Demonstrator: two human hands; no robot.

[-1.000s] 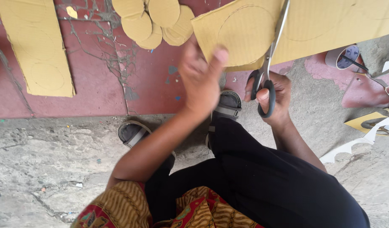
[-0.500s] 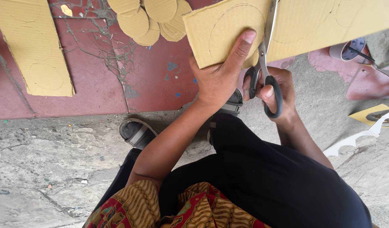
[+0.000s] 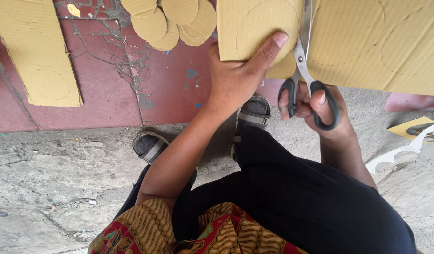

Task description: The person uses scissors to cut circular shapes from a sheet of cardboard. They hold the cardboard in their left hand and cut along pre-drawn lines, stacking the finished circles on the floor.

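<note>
Cardboard sheet is held up over the person's knees. Left hand pinches its lower edge in a closed grip, thumb on top. Right hand, just right of it, grips black-handled scissors whose blades bite into the sheet.

You sit over rough grey concrete ground, pitted and stained, in flat daylight. Just beyond it lies a dark red painted floor, its edge meeting the concrete in a straight line. On that red floor, to the far left, a long cardboard strip lies flat. A cracked patch of peeled paint runs right of the strip, and cut cardboard discs lie heaped beyond the cracks.
</note>
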